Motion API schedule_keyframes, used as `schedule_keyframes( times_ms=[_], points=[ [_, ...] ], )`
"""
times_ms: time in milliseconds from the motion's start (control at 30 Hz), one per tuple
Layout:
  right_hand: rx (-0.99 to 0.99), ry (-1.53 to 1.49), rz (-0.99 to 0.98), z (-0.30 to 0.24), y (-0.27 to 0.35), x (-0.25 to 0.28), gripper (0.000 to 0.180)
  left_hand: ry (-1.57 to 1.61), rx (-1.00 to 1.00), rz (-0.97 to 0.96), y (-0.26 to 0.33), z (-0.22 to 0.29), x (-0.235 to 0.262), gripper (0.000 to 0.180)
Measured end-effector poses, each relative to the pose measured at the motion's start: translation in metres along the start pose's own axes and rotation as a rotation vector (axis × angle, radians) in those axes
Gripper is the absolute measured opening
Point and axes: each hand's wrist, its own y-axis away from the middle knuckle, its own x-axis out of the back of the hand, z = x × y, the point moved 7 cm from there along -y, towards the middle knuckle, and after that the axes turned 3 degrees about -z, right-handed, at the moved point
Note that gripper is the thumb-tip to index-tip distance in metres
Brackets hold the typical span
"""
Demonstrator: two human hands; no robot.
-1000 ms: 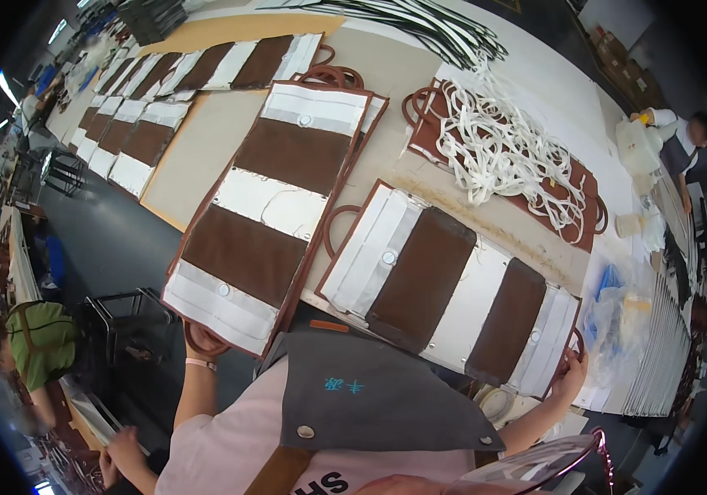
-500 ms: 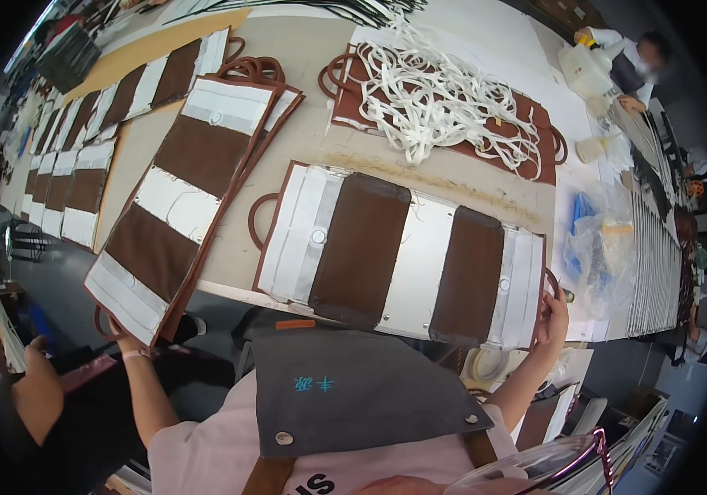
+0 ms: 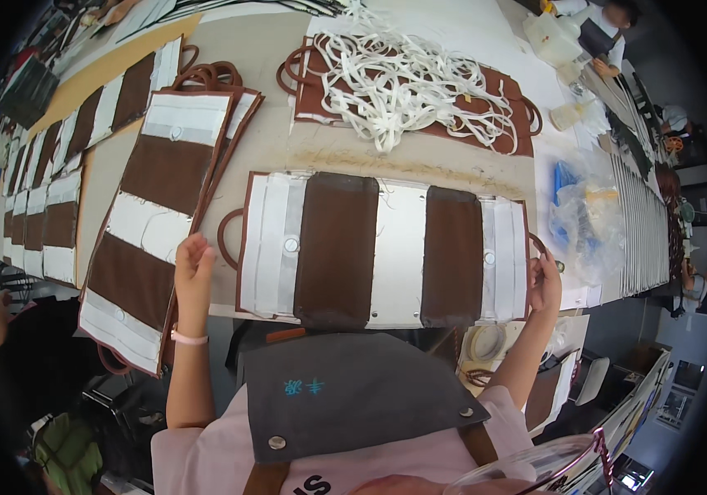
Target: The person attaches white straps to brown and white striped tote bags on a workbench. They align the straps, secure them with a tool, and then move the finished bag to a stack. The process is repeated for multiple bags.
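A flat bag piece (image 3: 399, 247) lies crosswise in front of me, inner side up, with brown and white bands, round snaps and a brown loop handle at each end. My right hand (image 3: 545, 285) grips its right edge by the handle. My left hand (image 3: 193, 262) is raised between this piece and a slanted stack of similar bag pieces (image 3: 159, 210). Its fingers are bunched, with nothing visible in them. The stack hangs over the table's near edge, its handles sticking out at both ends.
A tangle of white cord (image 3: 411, 87) lies on another brown bag piece behind. More banded pieces (image 3: 60, 206) stretch along the left. Clear plastic bags (image 3: 588, 219) and a row of thin strips (image 3: 642, 231) sit at right. A tape roll (image 3: 485, 341) is below the edge. Another person works far right.
My left hand has left the lower end of the slanted stack and risen towards the front bag piece. That piece now lies straighter. The view has shifted slightly.
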Motion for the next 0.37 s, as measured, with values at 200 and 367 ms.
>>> schedule_keyframes(
  times_ms=[200, 367],
  points=[
    [-0.026, 0.018, 0.191, 0.001, 0.019, 0.027, 0.031, 0.086, 0.244, -0.276, -0.034, 0.002, -0.065, 0.035],
    [-0.016, 0.055, 0.141, 0.001, 0.033, 0.027, 0.034, -0.188, 0.148, -0.218, -0.033, 0.001, 0.004, 0.038]
  ],
)
